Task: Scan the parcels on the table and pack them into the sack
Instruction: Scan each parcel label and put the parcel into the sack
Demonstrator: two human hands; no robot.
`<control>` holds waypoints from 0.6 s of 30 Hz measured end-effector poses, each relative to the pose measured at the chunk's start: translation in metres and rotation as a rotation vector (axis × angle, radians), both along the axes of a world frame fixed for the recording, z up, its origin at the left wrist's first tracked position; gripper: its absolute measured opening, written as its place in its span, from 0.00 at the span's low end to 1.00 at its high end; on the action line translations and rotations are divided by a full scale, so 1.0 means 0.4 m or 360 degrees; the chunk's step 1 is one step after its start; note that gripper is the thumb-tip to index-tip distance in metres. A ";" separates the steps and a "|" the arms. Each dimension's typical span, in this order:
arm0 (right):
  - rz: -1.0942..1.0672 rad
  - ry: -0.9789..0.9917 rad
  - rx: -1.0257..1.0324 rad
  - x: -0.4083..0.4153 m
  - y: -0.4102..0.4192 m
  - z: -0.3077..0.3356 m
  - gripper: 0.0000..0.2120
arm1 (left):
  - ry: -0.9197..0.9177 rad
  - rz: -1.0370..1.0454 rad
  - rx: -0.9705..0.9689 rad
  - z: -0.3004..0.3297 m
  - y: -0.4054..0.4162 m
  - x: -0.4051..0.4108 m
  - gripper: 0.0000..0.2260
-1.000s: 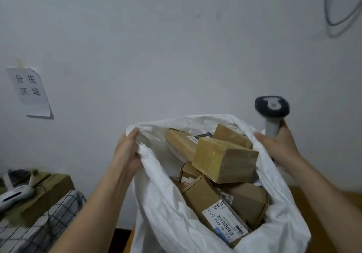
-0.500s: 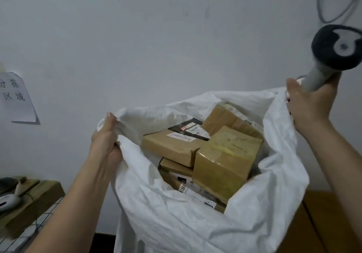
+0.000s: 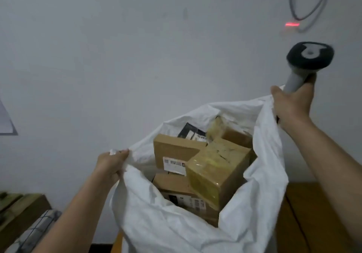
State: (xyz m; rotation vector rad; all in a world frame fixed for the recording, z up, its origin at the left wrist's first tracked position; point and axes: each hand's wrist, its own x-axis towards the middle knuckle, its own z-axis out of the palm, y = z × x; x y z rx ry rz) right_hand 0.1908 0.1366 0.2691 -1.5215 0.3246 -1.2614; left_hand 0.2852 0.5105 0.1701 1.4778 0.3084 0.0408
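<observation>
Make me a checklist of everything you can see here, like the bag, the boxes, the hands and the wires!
Surface: wooden top behind the sack, mostly hidden.
Job's things: white sack held open, full of parcels; tape-wrapped box on top beside a labelled box.
Clutter: cardboard boxes at lower left.
Hands: left hand grips the sack rim; right hand grips rim and scanner.
Cables: grey loop on the wall.
Surroundings: white wall, red scan line, paper sheet.

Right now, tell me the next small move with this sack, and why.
Probably lower the sack and let it settle. The left hand and the right hand both grip its rim, the right also holding the scanner, and the taped box sits tilted on top of the other parcels.
</observation>
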 end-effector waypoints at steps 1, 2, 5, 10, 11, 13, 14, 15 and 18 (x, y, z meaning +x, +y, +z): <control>0.0034 0.0018 -0.0035 0.004 0.009 -0.004 0.34 | 0.0020 0.0065 0.0009 -0.001 0.000 0.009 0.07; 0.0046 0.0007 -0.0095 0.006 0.019 -0.001 0.33 | -0.0045 0.0109 -0.0020 0.021 -0.008 0.022 0.07; -0.0032 -0.0045 -0.0154 0.017 0.013 0.013 0.32 | -0.0466 0.0046 -0.0170 0.144 -0.048 0.034 0.07; -0.0064 0.0209 0.0006 0.009 -0.031 -0.068 0.32 | -0.0602 -0.0027 -0.0288 0.141 -0.062 0.005 0.06; -0.0032 0.0186 0.0034 0.008 -0.029 -0.073 0.32 | -0.0459 0.0038 -0.0213 0.092 -0.047 0.009 0.08; -0.0041 0.0017 0.0068 0.001 -0.017 -0.041 0.32 | -0.0187 0.0137 -0.0142 0.010 -0.012 0.002 0.10; -0.0070 -0.0091 0.0058 0.001 -0.015 -0.019 0.32 | -0.0120 0.0169 -0.0152 -0.005 0.003 0.000 0.08; -0.0095 -0.0169 0.0023 0.004 -0.011 0.001 0.30 | -0.0094 0.0216 -0.0168 0.000 0.019 0.000 0.07; -0.0050 -0.0068 -0.0052 0.033 0.016 -0.015 0.30 | -0.0266 0.0346 -0.0312 0.093 0.064 0.034 0.06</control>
